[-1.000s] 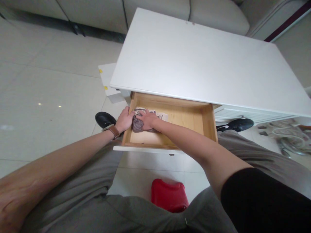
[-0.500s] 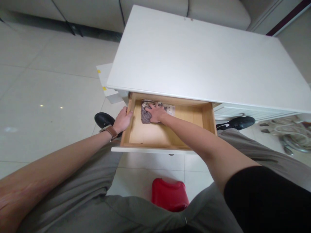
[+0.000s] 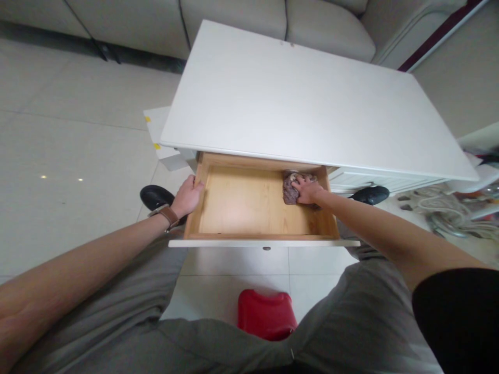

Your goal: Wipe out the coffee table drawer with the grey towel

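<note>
A pale wooden drawer [image 3: 237, 205] is pulled out from the front of a white table [image 3: 296, 104]. On its left side wall, my left hand [image 3: 187, 197] is closed, thumb toward the rim. My right hand [image 3: 309, 191] is down inside the drawer, at the right end of its bottom. Under the fingers of that hand is a bunched grey-brown cloth [image 3: 289, 193], gripped and pressed against the wood. Part of the cloth is hidden by the hand.
A red plastic stool [image 3: 267, 314] is on the floor between my legs. Beyond the table is a grey sofa [image 3: 234, 23]. A white box [image 3: 158, 124] with yellow marks is by the table's left end; coiled hoses [image 3: 448, 213] lie at right.
My right hand has slid the cloth from the drawer's left part over to its right end. My left hand stays on the left wall. The view has shifted slightly.
</note>
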Demonstrator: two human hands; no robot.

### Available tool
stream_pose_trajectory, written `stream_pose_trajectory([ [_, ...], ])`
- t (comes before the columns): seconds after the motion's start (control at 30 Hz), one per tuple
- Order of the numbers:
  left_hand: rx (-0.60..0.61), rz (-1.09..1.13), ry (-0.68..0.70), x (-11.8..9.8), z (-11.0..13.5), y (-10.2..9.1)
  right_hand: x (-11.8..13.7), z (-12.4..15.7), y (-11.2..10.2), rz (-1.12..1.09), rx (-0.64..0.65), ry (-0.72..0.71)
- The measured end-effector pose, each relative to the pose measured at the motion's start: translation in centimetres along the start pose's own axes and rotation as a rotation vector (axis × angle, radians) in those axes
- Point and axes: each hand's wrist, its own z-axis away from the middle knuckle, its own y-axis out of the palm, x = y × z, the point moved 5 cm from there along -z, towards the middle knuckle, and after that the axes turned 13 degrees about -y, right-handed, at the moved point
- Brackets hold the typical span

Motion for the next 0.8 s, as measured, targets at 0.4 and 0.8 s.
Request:
stream_pose_trajectory([
  [0.4,0.013,-0.006,-0.013,0.0,0.2,-0.1,3.1,4.8,4.4,-0.041,0.027,-0.224],
  [0.8,0.004,0.016,-0.025,-0.2,0.4,-0.2,6.9,6.4,4.6,-0.094,0.083,-0.286],
])
